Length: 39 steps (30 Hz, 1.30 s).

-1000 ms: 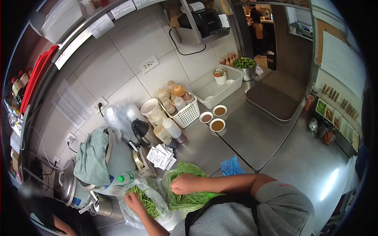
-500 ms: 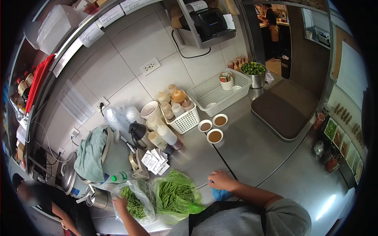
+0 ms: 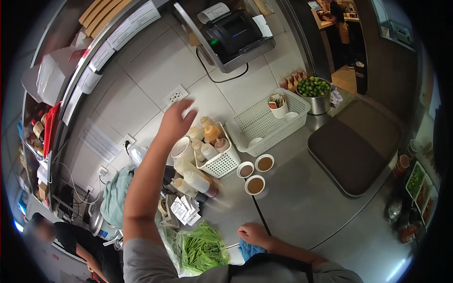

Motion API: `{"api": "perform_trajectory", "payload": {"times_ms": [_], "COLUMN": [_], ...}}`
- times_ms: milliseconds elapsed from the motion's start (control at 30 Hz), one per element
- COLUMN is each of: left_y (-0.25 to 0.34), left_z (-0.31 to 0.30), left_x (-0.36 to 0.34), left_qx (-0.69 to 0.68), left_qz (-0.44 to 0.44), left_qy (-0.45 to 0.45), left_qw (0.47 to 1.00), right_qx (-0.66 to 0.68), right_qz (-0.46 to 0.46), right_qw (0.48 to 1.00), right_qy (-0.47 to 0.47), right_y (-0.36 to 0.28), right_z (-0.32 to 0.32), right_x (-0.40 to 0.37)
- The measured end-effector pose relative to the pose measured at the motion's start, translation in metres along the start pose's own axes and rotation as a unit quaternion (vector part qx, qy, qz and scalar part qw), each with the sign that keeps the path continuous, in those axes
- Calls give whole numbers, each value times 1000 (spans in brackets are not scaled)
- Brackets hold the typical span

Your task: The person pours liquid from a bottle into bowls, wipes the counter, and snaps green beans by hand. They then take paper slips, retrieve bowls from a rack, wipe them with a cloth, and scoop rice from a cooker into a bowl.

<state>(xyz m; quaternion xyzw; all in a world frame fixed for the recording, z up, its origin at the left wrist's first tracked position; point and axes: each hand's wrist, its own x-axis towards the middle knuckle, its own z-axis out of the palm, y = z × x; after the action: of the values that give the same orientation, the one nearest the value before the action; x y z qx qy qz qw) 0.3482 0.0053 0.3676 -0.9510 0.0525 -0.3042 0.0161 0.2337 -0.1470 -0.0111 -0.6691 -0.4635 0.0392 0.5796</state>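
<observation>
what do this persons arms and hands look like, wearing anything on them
Both the left hand and the right hand are bare, with no gloves, and no watch or ring shows. The forearms are uncovered. Short grey sleeves cover the upper arms, and a black apron lies over the grey top.

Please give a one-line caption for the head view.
Left hand raised before the white tiled wall, right hand on a blue cloth beside a clear plastic bag of green beans.
</observation>
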Motion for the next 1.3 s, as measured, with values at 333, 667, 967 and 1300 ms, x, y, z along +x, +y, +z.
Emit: {"api": "perform_trajectory", "payload": {"times_ms": [333, 667, 967, 1300], "left_y": [9, -6, 77, 37], "left_z": [57, 63, -92, -135], "left_x": [282, 309, 212, 3], "left_qx": [-43, -144, -447, -540], "left_qz": [-10, -47, -35, -54], "left_qy": [326, 391, 249, 189], "left_qw": [944, 908, 859, 819], "right_qx": [169, 239, 187, 56], "right_qz": [90, 110, 86, 80], "right_qw": [980, 963, 978, 995], "right_qy": [48, 62, 35, -7], "right_y": [10, 16, 9, -1], "right_z": [-5, -5, -6, -3], "right_x": [2, 3, 7, -1]}}
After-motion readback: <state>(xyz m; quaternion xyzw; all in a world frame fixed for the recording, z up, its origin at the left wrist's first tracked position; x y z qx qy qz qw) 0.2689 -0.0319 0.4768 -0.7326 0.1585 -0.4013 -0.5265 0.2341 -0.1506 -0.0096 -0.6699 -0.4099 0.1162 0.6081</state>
